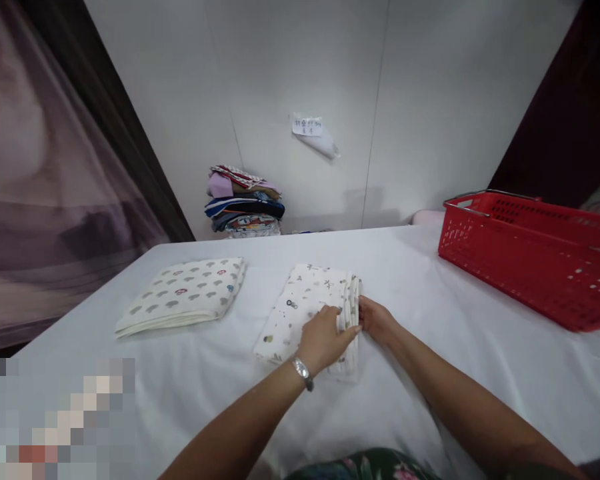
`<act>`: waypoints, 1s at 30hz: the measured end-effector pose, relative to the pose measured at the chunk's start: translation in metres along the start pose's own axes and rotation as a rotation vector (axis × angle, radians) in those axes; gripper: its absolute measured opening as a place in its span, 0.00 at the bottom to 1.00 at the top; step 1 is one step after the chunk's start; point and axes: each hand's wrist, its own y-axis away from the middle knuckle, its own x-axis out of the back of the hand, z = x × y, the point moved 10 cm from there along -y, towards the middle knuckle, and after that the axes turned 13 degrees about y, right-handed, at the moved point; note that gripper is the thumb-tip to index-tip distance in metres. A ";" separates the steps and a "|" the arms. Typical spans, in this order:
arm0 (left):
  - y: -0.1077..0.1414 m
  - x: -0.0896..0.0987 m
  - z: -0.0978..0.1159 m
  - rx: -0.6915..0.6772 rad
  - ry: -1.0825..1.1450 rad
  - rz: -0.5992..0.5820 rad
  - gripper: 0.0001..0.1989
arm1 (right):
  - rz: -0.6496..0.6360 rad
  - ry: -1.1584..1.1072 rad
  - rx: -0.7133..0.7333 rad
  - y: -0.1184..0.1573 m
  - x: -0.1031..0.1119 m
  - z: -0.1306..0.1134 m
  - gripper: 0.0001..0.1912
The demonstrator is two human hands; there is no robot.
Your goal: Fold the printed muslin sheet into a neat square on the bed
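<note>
A white cloth with small printed figures (290, 313) lies folded on the white-covered table, its stacked layers showing along the right side. My left hand (323, 339), with a silver watch on the wrist, rests over the cloth, fingers curled and thumb against the layered edge. At that same right edge, my right hand (377, 321) pinches the layers; some of its fingertips are hidden by the fabric. To the left, apart from both hands, is another folded white cloth with grey cloud-like shapes (190, 290).
A red plastic basket (520, 260) stands at the right of the table (400, 260). Behind the far edge rises a pile of folded fabrics (245, 200) against the pale wall. A paper label (307, 127) hangs there. Curtains (80, 220) border the left side.
</note>
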 end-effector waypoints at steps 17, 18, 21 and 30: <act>-0.047 -0.008 -0.054 0.325 0.292 -0.016 0.07 | 0.017 0.010 0.103 0.008 -0.002 -0.005 0.26; -0.047 -0.003 -0.055 0.322 0.347 -0.020 0.07 | 0.020 0.014 0.101 0.008 -0.001 -0.004 0.26; -0.043 0.019 -0.055 0.319 0.726 0.013 0.08 | 0.018 0.029 0.119 0.007 0.000 -0.003 0.29; -0.016 0.158 -0.090 0.272 1.443 0.467 0.05 | 0.117 0.165 0.138 0.005 0.009 0.003 0.40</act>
